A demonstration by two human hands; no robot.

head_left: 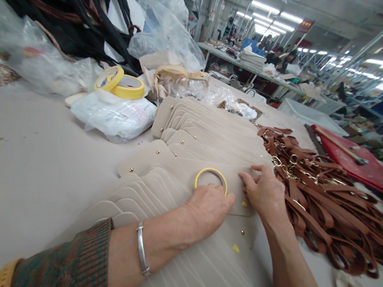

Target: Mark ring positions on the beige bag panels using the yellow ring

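My left hand (208,209), with a silver bangle on its wrist, is closed on a thin roll of yellow tape (210,171) above the beige panels. To its right, my right hand (265,190) rests on a beige panel (232,172), thumb and forefinger a little apart with nothing visible between them. Overlapping beige panels (138,192) with rounded corners fan out beneath both hands, some with small gold studs. A yellow tape scrap (244,204) sticks to a panel between my hands, and another scrap (235,248) lies nearer me.
Brown straps (319,202) with gold hardware are heaped at right, beside a red sheet (361,160). Two thicker yellow tape rolls (129,87) lie on a white plastic packet (114,113). Clear plastic bags (170,29) and black bags (84,24) stand at the back.
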